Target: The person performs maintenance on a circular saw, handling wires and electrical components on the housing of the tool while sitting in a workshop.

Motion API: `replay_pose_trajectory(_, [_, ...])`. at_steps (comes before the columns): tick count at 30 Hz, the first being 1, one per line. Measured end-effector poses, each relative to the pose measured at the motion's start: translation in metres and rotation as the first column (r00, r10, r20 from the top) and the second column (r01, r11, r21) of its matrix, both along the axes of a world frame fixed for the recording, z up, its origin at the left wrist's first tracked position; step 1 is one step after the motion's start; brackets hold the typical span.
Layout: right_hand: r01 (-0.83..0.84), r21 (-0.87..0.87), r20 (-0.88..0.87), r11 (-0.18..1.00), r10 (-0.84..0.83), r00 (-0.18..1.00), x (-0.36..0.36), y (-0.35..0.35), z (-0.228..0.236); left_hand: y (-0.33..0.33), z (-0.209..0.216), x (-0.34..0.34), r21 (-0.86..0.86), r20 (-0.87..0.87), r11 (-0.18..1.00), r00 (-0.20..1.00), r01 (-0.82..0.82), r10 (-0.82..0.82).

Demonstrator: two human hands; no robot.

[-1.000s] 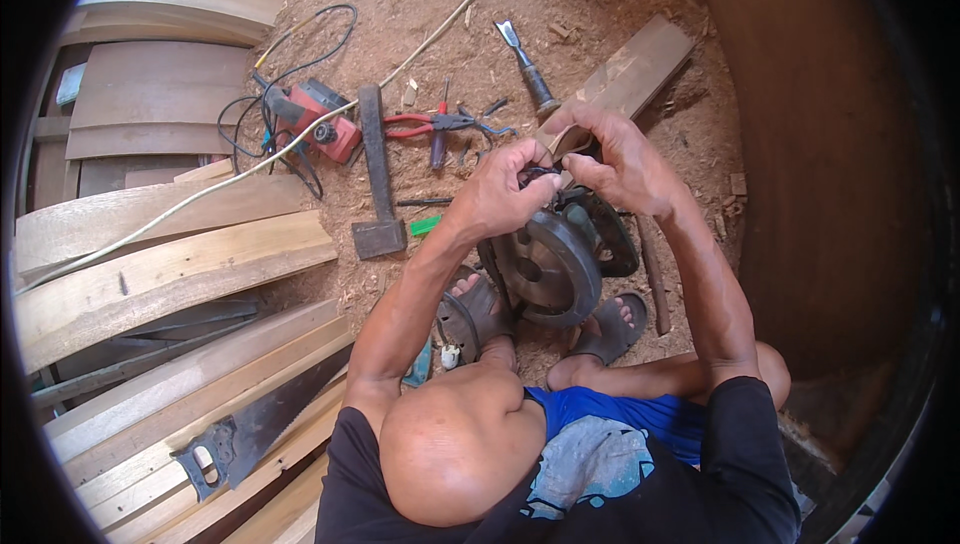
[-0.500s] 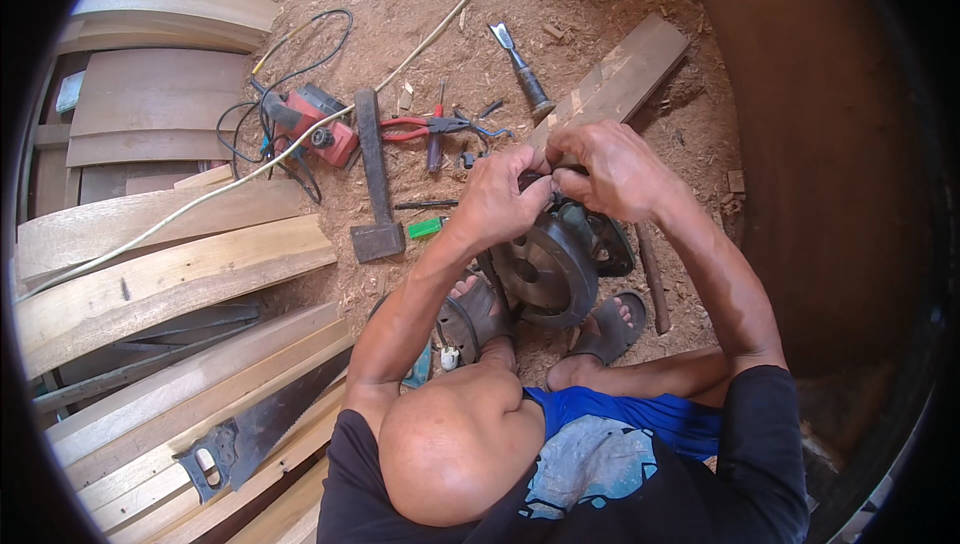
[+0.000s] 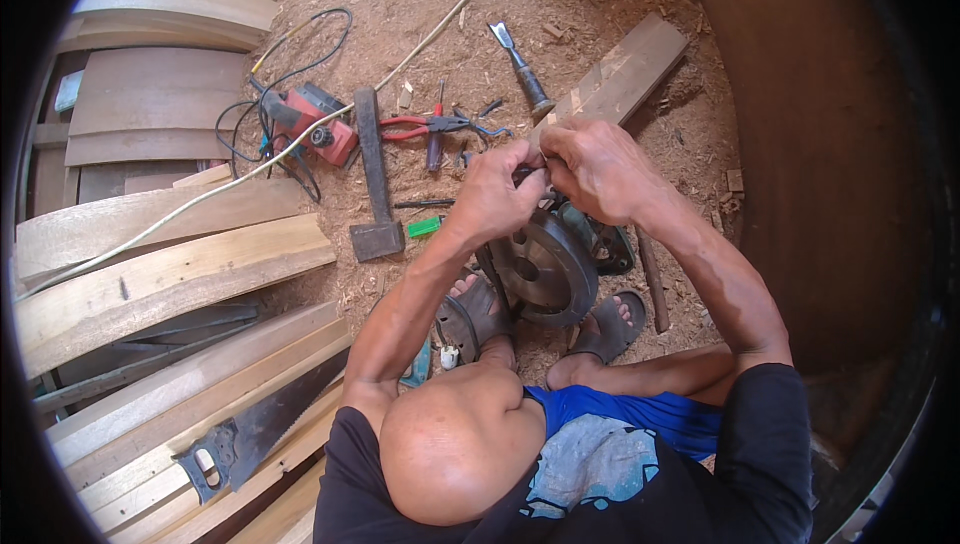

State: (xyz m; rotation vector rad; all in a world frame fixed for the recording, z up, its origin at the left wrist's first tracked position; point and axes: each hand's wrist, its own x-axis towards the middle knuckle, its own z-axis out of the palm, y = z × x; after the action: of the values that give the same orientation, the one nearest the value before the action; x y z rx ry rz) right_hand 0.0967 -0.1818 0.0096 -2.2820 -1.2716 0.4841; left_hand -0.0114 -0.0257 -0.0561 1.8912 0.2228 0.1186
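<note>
Both the left hand (image 3: pixel 497 196) and the right hand (image 3: pixel 603 174) are held close together over the far end of the circular saw (image 3: pixel 547 266), each narrowed into a pinch; what is gripped cannot be told. The saw is placed between the sandals (image 3: pixel 606 334). To its left, the hammer (image 3: pixel 374 176) and red-handled pliers (image 3: pixel 436 126) are laid on shavings-strewn ground (image 3: pixel 430 56).
</note>
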Motion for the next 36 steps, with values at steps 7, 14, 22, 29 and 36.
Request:
replay_pose_trajectory(7, [0.266, -0.064, 0.222, 0.962, -0.246, 0.944, 0.062, -0.017, -0.040, 0.004, 0.019, -0.005, 0.116, -0.040, 0.957, 0.964, 0.265, -0.262])
replay_pose_trajectory(14, [0.406, 0.155, -0.265, 0.901, -0.358, 0.895, 0.039, -0.036, 0.029, 0.013, -0.003, 0.004, -0.032, -0.034, 0.993, 0.993, 0.116, -0.117])
replay_pose_trajectory(22, [0.134, 0.395, 0.116, 0.909, -0.194, 0.974, 0.005, -0.085, 0.144, 0.031, -0.030, -0.007, -0.114, 0.020, 0.992, 0.998, -0.060, 0.063])
replay_pose_trajectory(29, [0.599, 0.565, 0.247, 0.567, -0.809, 0.534, -0.101, -0.197, 0.279, -0.004, -0.017, 0.003, 0.238, 0.119, 0.962, 0.987, -0.133, 0.107])
replay_pose_trajectory(36, [0.854, 0.495, 0.539, 0.163, -0.828, -0.155, -0.104, -0.301, 0.314, 0.016, -0.012, 0.000, 0.368, 0.139, 0.910, 0.979, -0.193, 0.152])
